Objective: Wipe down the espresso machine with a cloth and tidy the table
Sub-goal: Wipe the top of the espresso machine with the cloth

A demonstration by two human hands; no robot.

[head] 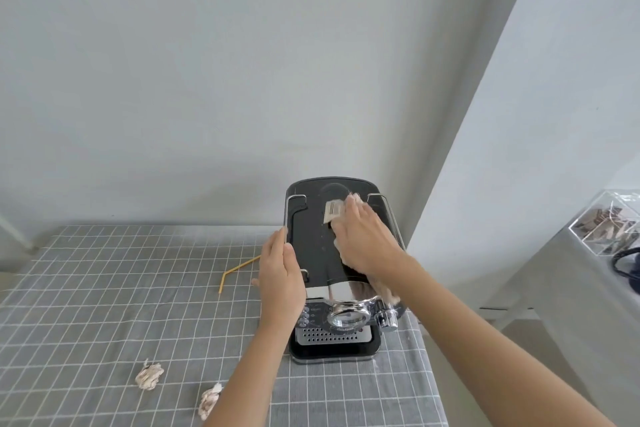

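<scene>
Two crumpled paper wads (149, 375) lie near the table's (86, 305) front edge, left of the left forearm. Espresso machine (311, 215) stands at the right edge, drip tray facing the camera. Left hand (280, 274) lies flat against the machine's left side, fingers extended. Right hand (363, 239) presses a cloth (337, 211) flat on the machine's dark top. Yellow bent straw (235, 270) lies beside the left hand, mid-table.
</scene>
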